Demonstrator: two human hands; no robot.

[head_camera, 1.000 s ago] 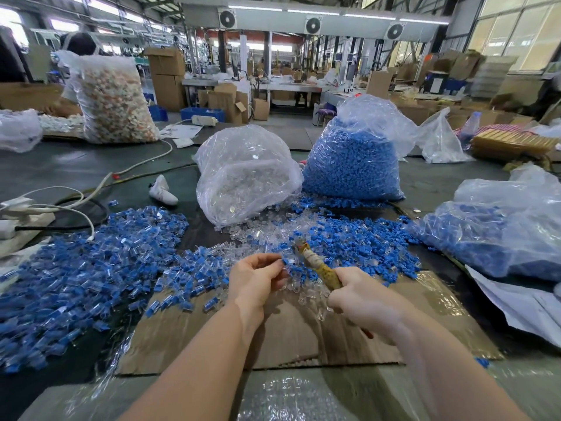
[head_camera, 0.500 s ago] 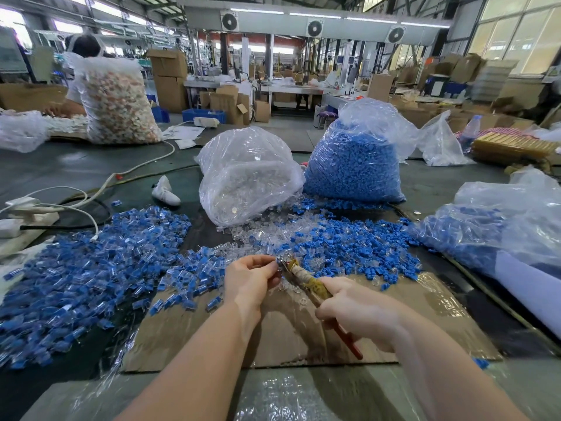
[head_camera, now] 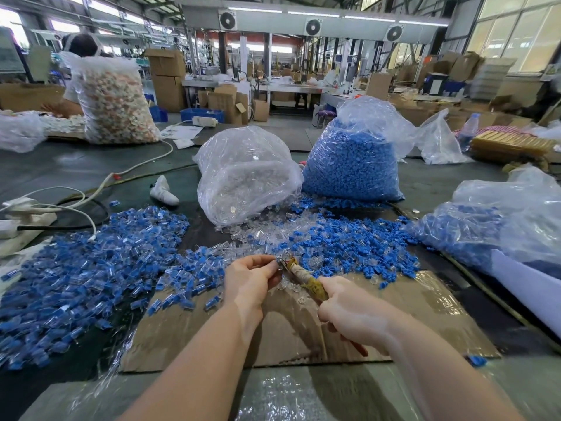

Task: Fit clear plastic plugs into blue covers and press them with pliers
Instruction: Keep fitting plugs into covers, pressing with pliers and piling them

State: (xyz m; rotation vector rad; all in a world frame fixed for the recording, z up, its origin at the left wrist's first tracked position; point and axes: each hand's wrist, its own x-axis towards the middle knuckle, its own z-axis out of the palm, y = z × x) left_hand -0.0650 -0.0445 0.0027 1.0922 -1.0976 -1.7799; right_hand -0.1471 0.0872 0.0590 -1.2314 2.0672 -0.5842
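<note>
The left hand (head_camera: 250, 276) pinches what appears to be a small blue-and-clear plug assembly at the far edge of the brown cardboard sheet (head_camera: 425, 317). This presents it to the tape-wrapped pliers (head_camera: 303, 276), which the right hand (head_camera: 353, 311) grips for pressing. Loose blue plastic covers (head_camera: 349, 247) lie within reach.

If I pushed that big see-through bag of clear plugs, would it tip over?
Probably not. The bag of clear plugs sits slumped and wide on the table, so it would likely sag or slide. Its thin crinkled film looks floppy, and more loose plugs might spill from its base.
</note>
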